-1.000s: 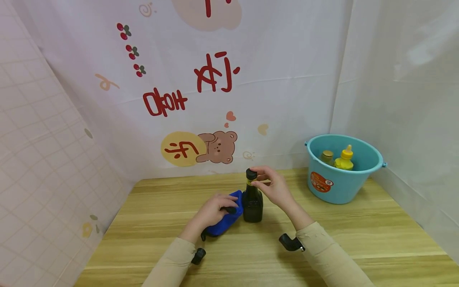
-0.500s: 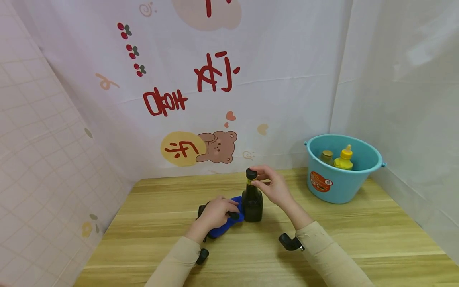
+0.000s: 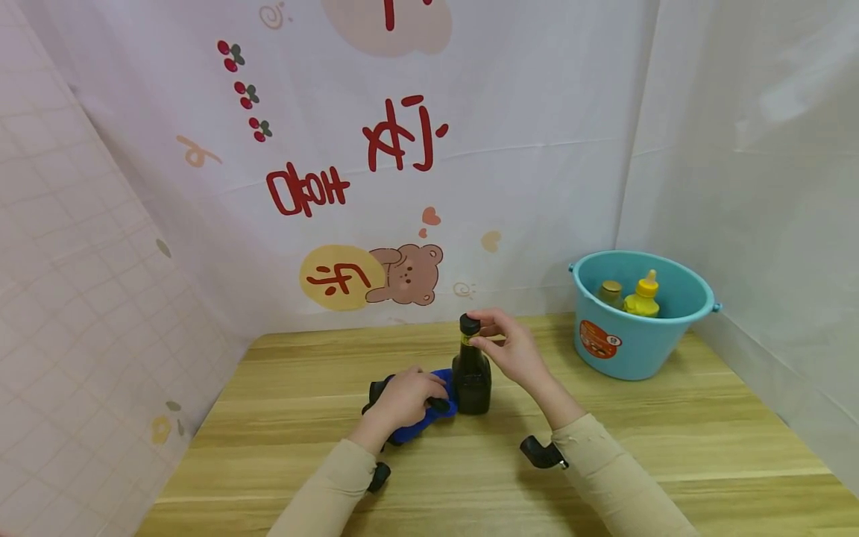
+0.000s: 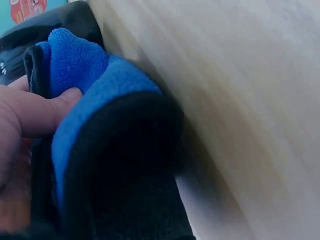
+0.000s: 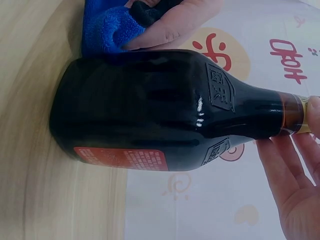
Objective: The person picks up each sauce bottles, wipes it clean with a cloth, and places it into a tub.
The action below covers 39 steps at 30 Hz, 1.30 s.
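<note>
A dark glass sauce bottle (image 3: 473, 384) stands upright on the table, with a black cap (image 3: 470, 324) and a yellow band on its neck. My right hand (image 3: 511, 350) holds it at the neck, just under the cap, between thumb and fingers. A red label (image 5: 117, 157) shows low on its body in the right wrist view. My left hand (image 3: 406, 400) grips a blue towel cloth (image 3: 421, 428) with black edging and a dark underside, bunched against the bottle's left side. In the left wrist view, the thumb presses into the cloth's folds (image 4: 75, 62).
A light blue bucket (image 3: 637, 350) stands at the back right of the wooden table (image 3: 302, 373). Inside it are a yellow squeeze bottle (image 3: 642, 304) and a jar with a gold lid (image 3: 611, 294). A white printed curtain (image 3: 537, 186) hangs behind the table.
My left hand has shifted slightly right and nearer, and the cloth has folded up more, its dark side showing left of the hand. The bottle and right hand have stayed in place.
</note>
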Each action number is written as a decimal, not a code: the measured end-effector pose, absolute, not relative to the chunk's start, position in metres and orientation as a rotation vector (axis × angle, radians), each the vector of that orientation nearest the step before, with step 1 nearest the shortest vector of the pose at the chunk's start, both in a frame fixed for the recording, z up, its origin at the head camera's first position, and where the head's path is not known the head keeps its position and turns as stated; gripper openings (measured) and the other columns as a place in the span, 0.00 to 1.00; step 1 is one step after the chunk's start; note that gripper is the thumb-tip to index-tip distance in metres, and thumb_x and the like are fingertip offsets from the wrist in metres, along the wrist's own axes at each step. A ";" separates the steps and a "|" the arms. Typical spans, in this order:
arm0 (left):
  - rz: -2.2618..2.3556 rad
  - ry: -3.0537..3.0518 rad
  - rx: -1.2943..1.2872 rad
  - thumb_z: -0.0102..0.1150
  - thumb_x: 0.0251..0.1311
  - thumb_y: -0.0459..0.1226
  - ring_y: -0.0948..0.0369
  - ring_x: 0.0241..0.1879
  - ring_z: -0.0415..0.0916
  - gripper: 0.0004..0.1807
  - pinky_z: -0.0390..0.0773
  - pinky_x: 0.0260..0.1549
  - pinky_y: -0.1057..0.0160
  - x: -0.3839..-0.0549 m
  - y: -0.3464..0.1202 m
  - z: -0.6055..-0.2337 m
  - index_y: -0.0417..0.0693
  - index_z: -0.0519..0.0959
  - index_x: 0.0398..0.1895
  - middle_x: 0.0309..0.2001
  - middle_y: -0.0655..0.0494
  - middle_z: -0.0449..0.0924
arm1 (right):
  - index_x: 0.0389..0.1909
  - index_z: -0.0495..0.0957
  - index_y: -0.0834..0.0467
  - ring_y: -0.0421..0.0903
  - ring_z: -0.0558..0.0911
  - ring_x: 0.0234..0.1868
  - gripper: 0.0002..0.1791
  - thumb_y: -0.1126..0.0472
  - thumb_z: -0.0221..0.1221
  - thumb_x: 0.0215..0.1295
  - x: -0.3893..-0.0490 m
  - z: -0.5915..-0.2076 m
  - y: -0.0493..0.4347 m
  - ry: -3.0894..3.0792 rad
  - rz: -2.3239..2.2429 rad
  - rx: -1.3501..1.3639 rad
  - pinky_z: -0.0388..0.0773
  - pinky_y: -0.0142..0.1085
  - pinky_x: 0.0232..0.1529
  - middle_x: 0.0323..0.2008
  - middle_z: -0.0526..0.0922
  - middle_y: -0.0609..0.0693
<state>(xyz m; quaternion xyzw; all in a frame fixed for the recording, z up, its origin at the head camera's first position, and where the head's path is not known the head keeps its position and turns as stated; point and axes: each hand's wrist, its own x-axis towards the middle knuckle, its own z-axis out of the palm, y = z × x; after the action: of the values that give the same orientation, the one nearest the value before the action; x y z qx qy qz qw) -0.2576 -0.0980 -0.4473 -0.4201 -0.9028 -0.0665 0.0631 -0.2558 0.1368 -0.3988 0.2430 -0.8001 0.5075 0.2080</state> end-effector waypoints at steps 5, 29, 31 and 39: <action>-0.399 -2.716 -1.292 0.61 0.51 0.17 0.55 0.53 0.79 0.23 0.72 0.58 0.48 -0.259 -0.110 -0.438 0.49 0.88 0.43 0.51 0.53 0.84 | 0.57 0.79 0.54 0.54 0.84 0.44 0.24 0.70 0.67 0.59 -0.256 -0.399 0.137 -2.227 1.433 0.663 0.84 0.44 0.41 0.50 0.82 0.56; -0.887 -2.278 -1.113 0.63 0.55 0.20 0.47 0.59 0.72 0.21 0.72 0.58 0.47 -0.257 -0.095 -0.375 0.48 0.86 0.48 0.60 0.51 0.79 | 0.56 0.79 0.54 0.53 0.84 0.44 0.22 0.71 0.66 0.60 -0.257 -0.400 0.138 -2.235 1.420 0.679 0.84 0.45 0.41 0.51 0.82 0.55; -0.885 -2.257 -1.107 0.63 0.55 0.19 0.48 0.59 0.73 0.22 0.72 0.58 0.47 -0.258 -0.093 -0.378 0.48 0.86 0.48 0.60 0.51 0.79 | 0.56 0.79 0.54 0.53 0.84 0.44 0.22 0.71 0.66 0.60 -0.257 -0.401 0.138 -2.235 1.420 0.678 0.84 0.45 0.41 0.51 0.82 0.55; -0.839 -2.180 -1.116 0.61 0.52 0.18 0.47 0.56 0.74 0.24 0.72 0.57 0.47 -0.258 -0.087 -0.387 0.49 0.86 0.49 0.59 0.51 0.79 | 0.56 0.79 0.54 0.53 0.84 0.44 0.23 0.71 0.67 0.60 -0.258 -0.402 0.139 -2.223 1.412 0.683 0.84 0.45 0.40 0.51 0.81 0.55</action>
<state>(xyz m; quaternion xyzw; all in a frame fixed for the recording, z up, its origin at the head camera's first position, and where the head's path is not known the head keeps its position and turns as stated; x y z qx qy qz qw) -0.2578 -0.0870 -0.3866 -0.4146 -0.8101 -0.3119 0.2731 -0.2580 0.1388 -0.4025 0.2455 -0.7991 0.5075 0.2089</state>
